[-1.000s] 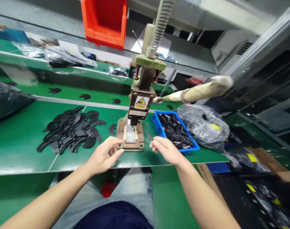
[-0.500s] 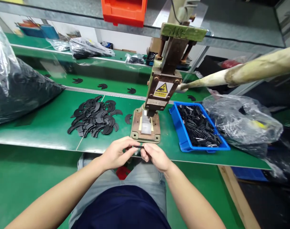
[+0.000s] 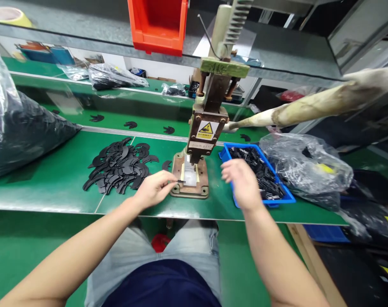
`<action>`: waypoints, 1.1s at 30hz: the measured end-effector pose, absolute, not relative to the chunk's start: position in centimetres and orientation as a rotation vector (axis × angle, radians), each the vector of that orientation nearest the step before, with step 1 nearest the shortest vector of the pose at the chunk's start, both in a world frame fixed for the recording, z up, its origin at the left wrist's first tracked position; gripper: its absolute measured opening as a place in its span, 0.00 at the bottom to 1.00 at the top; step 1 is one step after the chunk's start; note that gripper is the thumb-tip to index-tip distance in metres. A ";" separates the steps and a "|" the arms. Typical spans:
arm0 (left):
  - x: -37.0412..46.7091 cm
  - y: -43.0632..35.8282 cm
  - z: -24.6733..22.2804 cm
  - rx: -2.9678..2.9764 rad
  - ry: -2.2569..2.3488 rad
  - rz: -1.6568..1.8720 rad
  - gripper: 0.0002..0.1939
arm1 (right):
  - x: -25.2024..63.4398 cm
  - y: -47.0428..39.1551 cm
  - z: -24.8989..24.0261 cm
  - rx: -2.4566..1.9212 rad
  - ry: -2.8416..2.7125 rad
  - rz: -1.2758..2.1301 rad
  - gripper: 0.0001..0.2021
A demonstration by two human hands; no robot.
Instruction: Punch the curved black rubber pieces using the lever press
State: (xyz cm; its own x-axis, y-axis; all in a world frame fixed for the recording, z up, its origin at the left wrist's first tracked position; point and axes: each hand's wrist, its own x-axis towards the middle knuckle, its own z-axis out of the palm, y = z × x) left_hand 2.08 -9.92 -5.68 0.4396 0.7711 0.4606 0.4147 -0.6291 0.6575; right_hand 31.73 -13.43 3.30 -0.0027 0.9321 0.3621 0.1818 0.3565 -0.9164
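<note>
My left hand (image 3: pixel 156 186) pinches a thin black plastic part (image 3: pixel 181 181) at the left side of the press base (image 3: pixel 190 192). The part reaches over the pale metal plate on the base, below the ram of the hand press (image 3: pixel 204 130). My right hand (image 3: pixel 242 181) is in the air over the near left side of the blue tray (image 3: pixel 236 200), smeared by motion. Its fingers are loosely bent and apart, with nothing seen in them. Small black parts with metal bits (image 3: pixel 260 170) fill the tray.
A pile of curved black pieces (image 3: pixel 120 166) lies left of the press. The press lever (image 3: pixel 302 100) sticks out to the upper right. Plastic bags (image 3: pixel 308 166) stand at both sides. An orange bin (image 3: pixel 158 30) is on the shelf above; black pieces (image 3: pixel 168 130) lie along the strip behind.
My right hand has let go of the black part and moved right and up to the tray. My left hand has carried the part forward to the press base. The view has shifted slightly.
</note>
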 end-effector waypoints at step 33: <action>-1.3 0.6 -4.4 2.541 1.562 0.152 0.27 | 30.2 -15.3 2.8 -0.559 -1.543 -0.066 0.03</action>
State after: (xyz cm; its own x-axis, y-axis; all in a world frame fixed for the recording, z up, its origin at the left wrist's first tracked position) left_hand -1.30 0.56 -4.43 0.4510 0.8925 0.0052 0.8768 -0.4441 0.1844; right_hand 30.23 -15.29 2.85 0.0522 0.3031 0.9515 0.3828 0.8740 -0.2994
